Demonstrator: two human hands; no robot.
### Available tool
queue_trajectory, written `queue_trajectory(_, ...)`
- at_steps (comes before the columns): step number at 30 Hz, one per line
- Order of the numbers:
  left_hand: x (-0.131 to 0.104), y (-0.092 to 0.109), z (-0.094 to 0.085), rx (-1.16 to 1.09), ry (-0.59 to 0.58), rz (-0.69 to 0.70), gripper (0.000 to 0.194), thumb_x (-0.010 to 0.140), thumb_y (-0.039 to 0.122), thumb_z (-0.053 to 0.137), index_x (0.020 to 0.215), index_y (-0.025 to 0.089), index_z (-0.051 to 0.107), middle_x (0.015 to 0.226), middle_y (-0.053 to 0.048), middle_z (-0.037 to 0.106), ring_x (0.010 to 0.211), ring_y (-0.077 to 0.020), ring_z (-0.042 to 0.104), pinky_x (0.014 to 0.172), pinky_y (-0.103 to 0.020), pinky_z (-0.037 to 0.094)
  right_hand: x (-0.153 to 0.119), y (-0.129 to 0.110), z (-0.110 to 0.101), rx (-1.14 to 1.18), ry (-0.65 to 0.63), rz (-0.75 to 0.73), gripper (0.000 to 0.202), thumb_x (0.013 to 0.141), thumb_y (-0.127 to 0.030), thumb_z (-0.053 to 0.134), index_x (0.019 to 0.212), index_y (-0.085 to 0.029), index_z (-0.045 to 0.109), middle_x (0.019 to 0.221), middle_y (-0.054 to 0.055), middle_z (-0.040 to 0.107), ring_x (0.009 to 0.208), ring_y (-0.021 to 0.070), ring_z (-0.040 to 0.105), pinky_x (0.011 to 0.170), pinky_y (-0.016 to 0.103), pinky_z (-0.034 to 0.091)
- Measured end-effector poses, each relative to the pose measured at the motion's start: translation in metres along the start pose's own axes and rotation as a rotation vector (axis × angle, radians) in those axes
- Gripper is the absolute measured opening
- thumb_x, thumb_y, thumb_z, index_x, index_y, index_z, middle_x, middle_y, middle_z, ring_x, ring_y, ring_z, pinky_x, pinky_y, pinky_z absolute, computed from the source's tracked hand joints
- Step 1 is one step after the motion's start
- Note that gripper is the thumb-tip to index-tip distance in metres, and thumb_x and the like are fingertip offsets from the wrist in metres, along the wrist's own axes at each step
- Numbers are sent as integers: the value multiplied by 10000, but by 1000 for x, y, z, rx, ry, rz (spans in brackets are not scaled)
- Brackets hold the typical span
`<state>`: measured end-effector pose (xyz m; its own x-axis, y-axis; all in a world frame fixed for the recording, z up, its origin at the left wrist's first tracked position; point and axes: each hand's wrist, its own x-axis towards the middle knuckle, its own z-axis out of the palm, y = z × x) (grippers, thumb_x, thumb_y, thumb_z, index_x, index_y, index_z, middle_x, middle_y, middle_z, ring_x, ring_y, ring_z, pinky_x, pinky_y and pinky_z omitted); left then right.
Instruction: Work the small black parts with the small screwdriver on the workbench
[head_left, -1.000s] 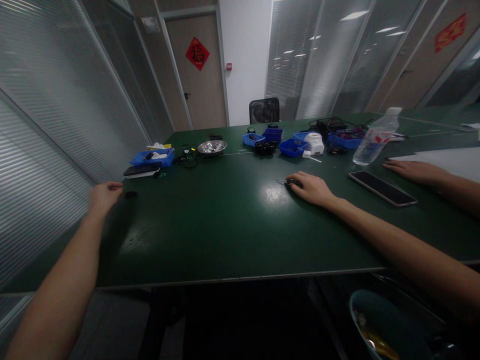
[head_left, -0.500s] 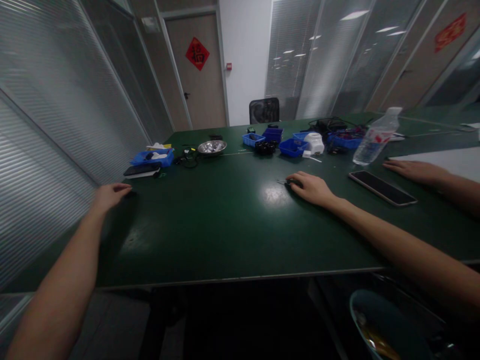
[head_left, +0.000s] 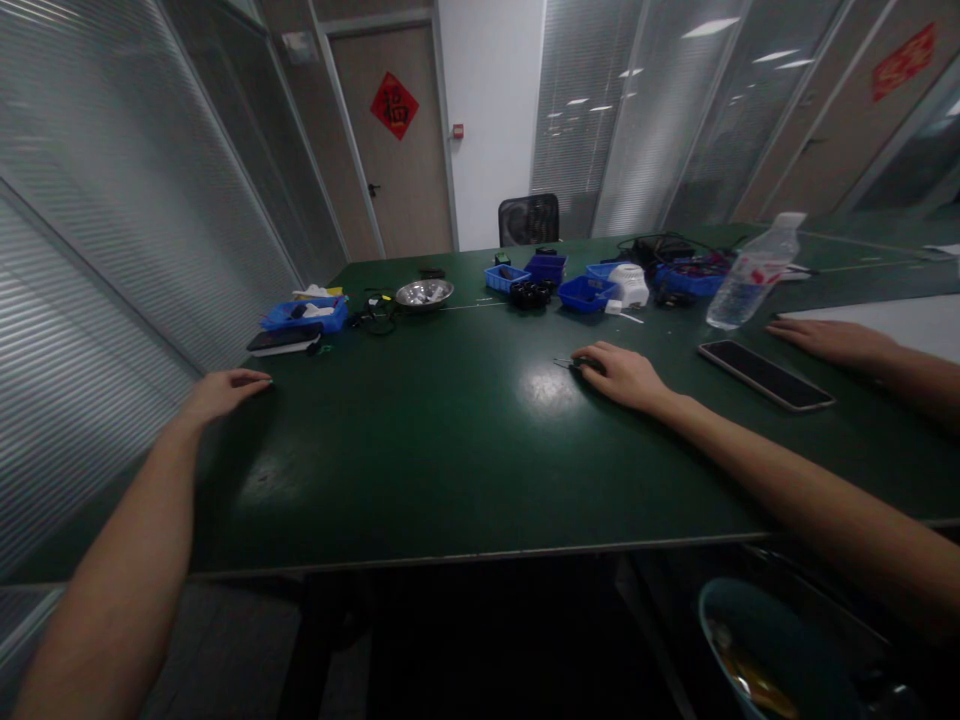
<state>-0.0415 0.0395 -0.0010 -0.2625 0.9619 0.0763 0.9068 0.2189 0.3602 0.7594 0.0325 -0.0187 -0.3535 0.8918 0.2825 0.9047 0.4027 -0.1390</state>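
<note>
My left hand (head_left: 225,393) hovers over the left side of the green table (head_left: 405,450), thumb and fingers pinched. A tiny pale speck shows at its fingertips, too small to name. Resting on the table right of the middle, my right hand (head_left: 619,377) is closed around a small dark-handled tool (head_left: 590,364). Two thin metal prongs of that tool (head_left: 562,363) point left; most of its handle is hidden under my fingers. A smartphone (head_left: 765,375) lies to the right of this hand.
Another person's hand (head_left: 836,340) lies flat by a white sheet (head_left: 900,318) at right. A water bottle (head_left: 754,275) stands near it. Blue trays (head_left: 586,295), a metal bowl (head_left: 424,293) and a black notebook (head_left: 285,341) sit farther back. A bin (head_left: 712,625) is below the edge.
My left hand has shifted slightly right and toward me, fingers still pinched. My right hand and its tool have stayed in place.
</note>
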Motion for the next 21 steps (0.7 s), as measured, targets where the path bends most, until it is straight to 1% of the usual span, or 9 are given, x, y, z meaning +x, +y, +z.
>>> queue_trajectory(2,-2,2,1,-26,-18,-31,419,978,433,713,1281,157,801,1322,-125,775,1160,-278,719,1041,-351,526,0,1,0,-5,-9,1,445,1060,-445,483,1397,-248,694,1381,117,718,1055,302,727,813,394,568)
queue_trajectory(5,-7,9,3,-34,28,-71,422,972,409,705,1288,146,797,1324,-132,775,1158,-287,713,1021,-354,535,1,1,0,-5,-9,-1,449,1055,-445,490,1405,-251,694,1385,120,717,1057,307,727,816,402,573)
queue_trajectory(9,-13,17,3,-31,76,-88,437,973,440,706,1292,159,802,1302,-118,781,1121,-274,711,965,-334,542,0,1,1,-2,2,-3,446,1060,-444,484,1402,-248,694,1381,119,718,1052,307,729,826,403,570)
queue_trajectory(12,-15,15,2,-65,85,-124,478,963,476,723,1314,161,799,1253,-103,794,1020,-253,720,921,-324,548,0,1,1,-4,9,-2,438,1059,-439,485,1391,-250,698,1372,115,720,1057,300,728,843,391,563)
queue_trajectory(14,-15,11,1,-105,68,-131,484,957,474,735,1316,154,796,1232,-99,799,989,-239,723,904,-310,551,0,0,1,-3,6,0,438,1056,-439,487,1389,-250,700,1376,115,717,1044,296,728,842,389,563)
queue_trajectory(18,-13,8,-1,-129,56,-115,450,935,414,769,1286,134,799,1286,-121,788,1115,-252,713,980,-311,537,0,0,1,-8,-1,-1,441,1063,-440,480,1393,-243,696,1384,117,717,1066,299,727,839,387,564)
queue_trajectory(21,-14,9,-2,-91,73,-151,452,947,425,744,1295,143,803,1249,-124,800,1096,-271,722,965,-340,548,0,0,0,-8,-5,-2,438,1063,-439,480,1391,-244,695,1383,116,719,1075,305,728,832,389,567)
